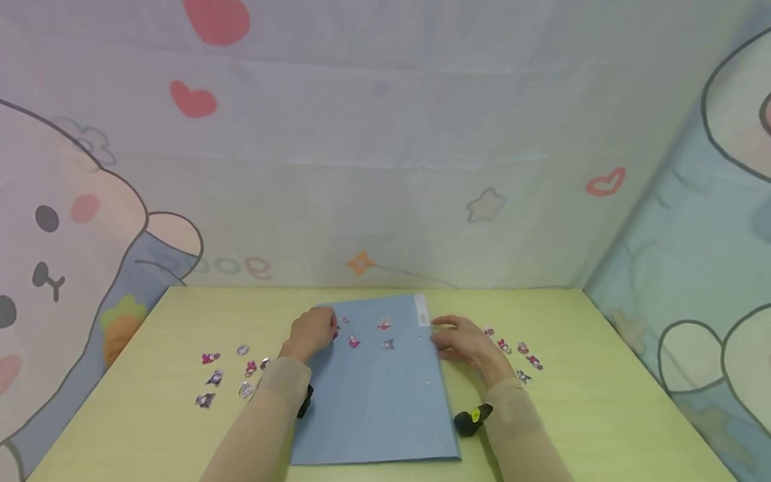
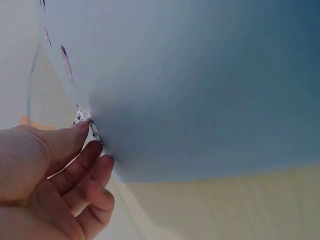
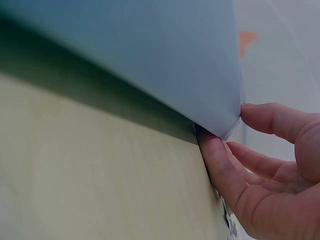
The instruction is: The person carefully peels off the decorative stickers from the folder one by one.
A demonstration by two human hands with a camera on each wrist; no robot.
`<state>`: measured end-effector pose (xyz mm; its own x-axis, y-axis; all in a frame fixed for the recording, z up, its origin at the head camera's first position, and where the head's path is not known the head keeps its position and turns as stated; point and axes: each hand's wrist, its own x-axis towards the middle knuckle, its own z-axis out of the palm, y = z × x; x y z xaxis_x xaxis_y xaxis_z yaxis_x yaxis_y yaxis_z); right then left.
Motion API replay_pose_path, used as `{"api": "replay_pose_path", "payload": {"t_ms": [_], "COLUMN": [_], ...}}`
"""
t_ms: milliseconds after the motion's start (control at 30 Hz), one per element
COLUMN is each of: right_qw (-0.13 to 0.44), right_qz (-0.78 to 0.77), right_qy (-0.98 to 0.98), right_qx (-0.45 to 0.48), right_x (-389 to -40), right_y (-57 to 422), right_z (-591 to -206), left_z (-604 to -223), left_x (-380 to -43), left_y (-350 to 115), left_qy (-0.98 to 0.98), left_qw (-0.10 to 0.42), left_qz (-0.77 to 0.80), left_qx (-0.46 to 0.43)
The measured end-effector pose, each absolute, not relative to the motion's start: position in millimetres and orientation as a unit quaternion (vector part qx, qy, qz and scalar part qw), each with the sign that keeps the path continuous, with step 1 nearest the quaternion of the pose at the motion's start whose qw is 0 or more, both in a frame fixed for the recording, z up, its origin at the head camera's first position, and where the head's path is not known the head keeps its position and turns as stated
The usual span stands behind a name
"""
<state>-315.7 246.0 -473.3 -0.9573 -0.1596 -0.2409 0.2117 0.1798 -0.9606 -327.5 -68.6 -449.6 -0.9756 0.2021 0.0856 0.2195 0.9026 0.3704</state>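
Note:
A blue folder (image 1: 379,402) lies on the table with several small cartoon stickers (image 1: 354,341) on its upper half. My left hand (image 1: 313,331) is over its upper left part. In the left wrist view, thumb and index finger pinch a small shiny sticker (image 2: 82,115) at the folder's surface; another small sticker beside it is partly hidden by the fingertips. At the upper right edge, my right hand (image 1: 460,341) grips the folder. The right wrist view has the thumb on the folder's edge (image 3: 232,117) and the index finger beneath it.
Loose stickers (image 1: 215,378) are scattered on the yellow-green table (image 1: 150,415) left of the folder. More stickers (image 1: 523,348) lie to the right, by the right forearm. A white label (image 1: 422,309) marks the folder's top right corner. A printed cloth backdrop (image 1: 385,201) stands behind the table.

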Motion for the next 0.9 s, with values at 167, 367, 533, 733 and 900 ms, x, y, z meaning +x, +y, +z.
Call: {"api": "replay_pose_path", "payload": {"t_ms": [167, 367, 533, 733, 900], "right_qw": [0.141, 0.142, 0.143, 0.146, 0.143], "right_qz": [-0.643, -0.644, -0.642, -0.645, -0.643], "right_qy": [0.753, 0.752, 0.753, 0.75, 0.752], "right_qx": [0.021, 0.02, 0.019, 0.019, 0.021], "right_x": [-316.0, -314.3, -312.5, -313.1, -312.5], "right_y": [247.5, 249.9, 250.4, 247.7, 245.7], "right_z": [-471.5, -470.8, -472.1, -472.8, -472.7], "left_z": [-446.8, -446.6, -448.8, -440.3, -428.8], "left_x": [-327.3, -330.9, -331.4, -326.5, -320.9], "left_y": [-68.3, -69.9, -78.1, -102.2, -127.5], "left_qy": [-0.974, -0.972, -0.968, -0.965, -0.963], "left_qw": [0.031, 0.018, 0.016, -0.003, -0.033], "left_qz": [-0.196, -0.207, -0.227, -0.242, -0.252], "left_qx": [-0.11, -0.111, -0.111, -0.102, -0.09]}}
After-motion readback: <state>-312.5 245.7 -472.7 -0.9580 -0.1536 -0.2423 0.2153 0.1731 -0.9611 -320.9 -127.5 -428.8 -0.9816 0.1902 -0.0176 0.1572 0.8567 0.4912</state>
